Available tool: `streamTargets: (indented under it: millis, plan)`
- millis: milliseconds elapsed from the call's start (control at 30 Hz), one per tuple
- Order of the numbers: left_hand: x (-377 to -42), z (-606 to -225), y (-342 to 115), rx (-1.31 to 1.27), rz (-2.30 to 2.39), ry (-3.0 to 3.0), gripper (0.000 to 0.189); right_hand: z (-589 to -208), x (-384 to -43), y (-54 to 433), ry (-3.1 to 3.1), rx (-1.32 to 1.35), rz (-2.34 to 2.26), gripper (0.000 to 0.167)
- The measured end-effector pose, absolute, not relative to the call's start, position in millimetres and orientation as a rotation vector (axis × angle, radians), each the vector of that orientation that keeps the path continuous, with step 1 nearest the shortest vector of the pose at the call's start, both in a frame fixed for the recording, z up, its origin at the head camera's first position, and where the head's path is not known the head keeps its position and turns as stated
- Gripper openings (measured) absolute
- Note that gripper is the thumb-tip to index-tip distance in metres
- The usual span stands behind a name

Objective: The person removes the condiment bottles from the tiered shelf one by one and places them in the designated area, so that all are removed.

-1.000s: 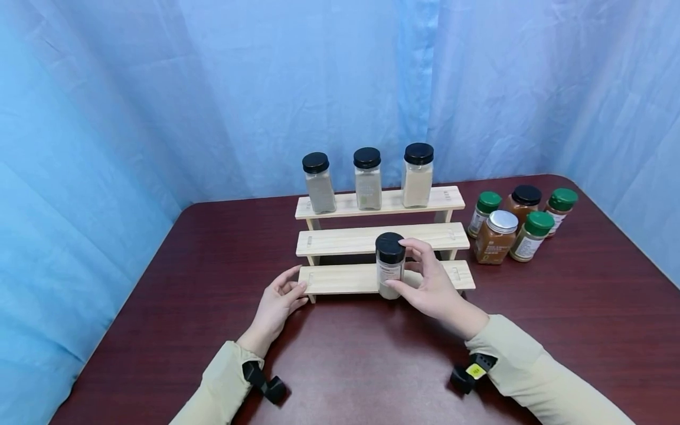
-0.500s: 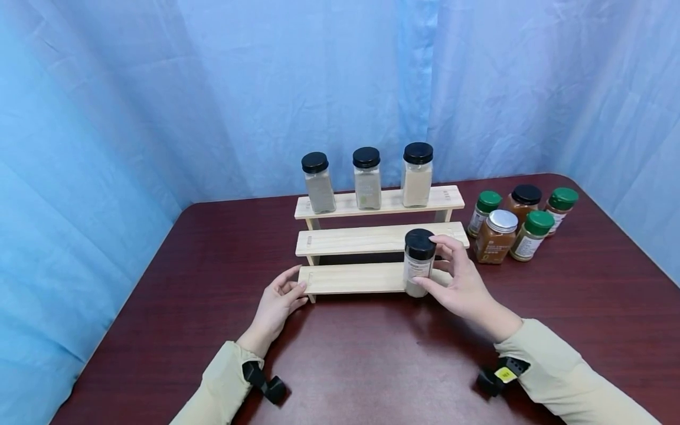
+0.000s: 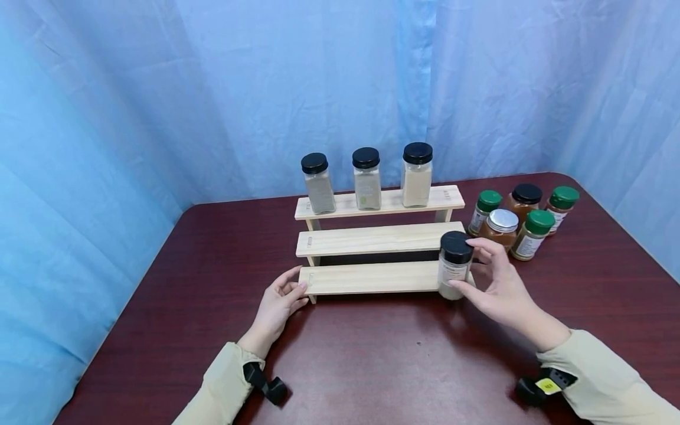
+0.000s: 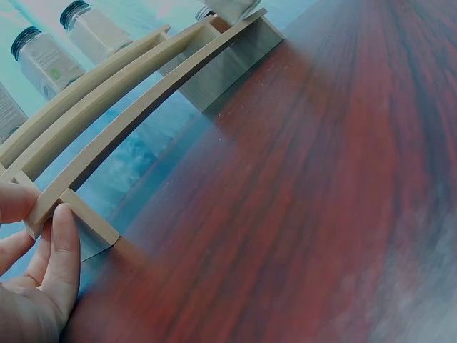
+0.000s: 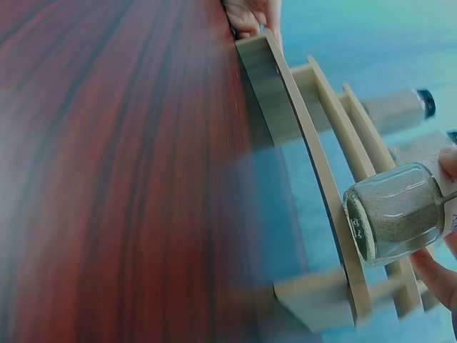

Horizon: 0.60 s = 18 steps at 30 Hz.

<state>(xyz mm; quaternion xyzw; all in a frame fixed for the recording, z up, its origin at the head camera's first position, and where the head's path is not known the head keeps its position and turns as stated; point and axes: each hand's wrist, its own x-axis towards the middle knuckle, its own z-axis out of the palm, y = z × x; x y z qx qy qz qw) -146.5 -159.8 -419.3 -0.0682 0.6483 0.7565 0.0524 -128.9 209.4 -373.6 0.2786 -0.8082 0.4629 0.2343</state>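
Observation:
My right hand (image 3: pixel 501 289) holds a spice jar (image 3: pixel 453 268) with a black lid and pale powder, thumb low on the near side and fingers by the lid. The jar is at the right end of the lowest shelf, its base by the front edge; whether it touches the board I cannot tell. In the right wrist view the glass base of the jar (image 5: pixel 396 214) shows. At the other end, my left hand (image 3: pixel 276 307) pinches the corner of the three-tier wooden rack (image 3: pixel 366 280). The left wrist view shows thumb and fingers around that board end (image 4: pixel 46 207).
Three black-lidded jars (image 3: pixel 368 186) stand on the top shelf. Right of the rack, a cluster of several spice jars with green, black and silver lids (image 3: pixel 502 221) stands on the dark red table (image 3: pixel 372 366). Blue curtains (image 3: pixel 297 88) hang behind.
My right hand has carried the spice jar rightward along the lowest shelf, from right of its middle to its right end. The left hand has stayed at the rack's corner.

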Motion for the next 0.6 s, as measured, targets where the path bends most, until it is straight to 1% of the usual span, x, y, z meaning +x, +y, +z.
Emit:
streamTargets:
  millis: [167,300,400,533,600]
  plan:
    - [-146.5,-419.4,-160.2,-0.207,2.299,1.977,0.050,-371.9,-125.2,230.6,-2.245,0.705,1.167,0.091]
    - [-147.0,-420.1,-160.5,-0.205,2.300,1.977,0.050,-371.4,-123.2,246.3,-2.246,0.686,1.146,0.087]
    - [-147.3,-420.6,-160.5,-0.202,2.298,1.976,0.050,-372.1,-120.9,257.6,-2.257,0.636,1.140,0.087]
    - [-147.2,-420.7,-160.5,-0.206,2.297,1.973,0.050,-372.5,-116.8,273.0,-2.299,0.539,1.132,0.093]
    - [-147.1,-420.5,-160.6,-0.208,2.301,1.973,0.050,-372.9,-115.9,281.3,-2.315,0.510,1.133,0.093]
